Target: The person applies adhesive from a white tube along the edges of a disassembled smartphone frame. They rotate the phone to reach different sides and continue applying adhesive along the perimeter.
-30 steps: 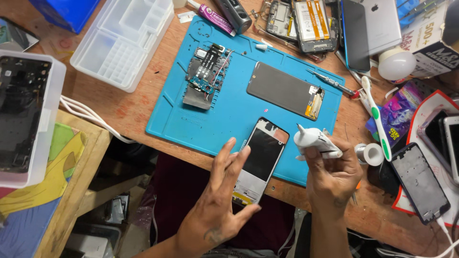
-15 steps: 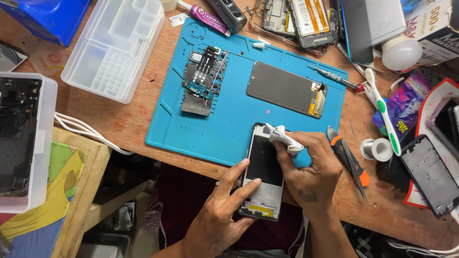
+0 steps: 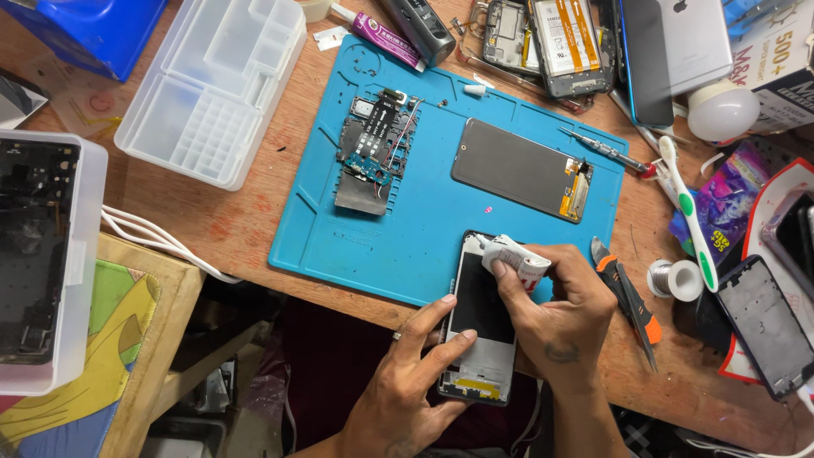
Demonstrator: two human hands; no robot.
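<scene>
1. The phone frame (image 3: 480, 326) is a slim rectangular shell with a dark inner panel, a pale lower section and a yellow strip near its bottom edge. It lies flat and face up, its length running away from the person. Its top end rests on the near edge of the blue mat (image 3: 424, 229), while its bottom end juts past the edge of the tabletop (image 3: 246, 220).
2. The small white tube (image 3: 515, 255) has red markings and a narrow nozzle. It is tilted, nozzle pointing up-left, with the tip just over the frame's top right corner.
</scene>
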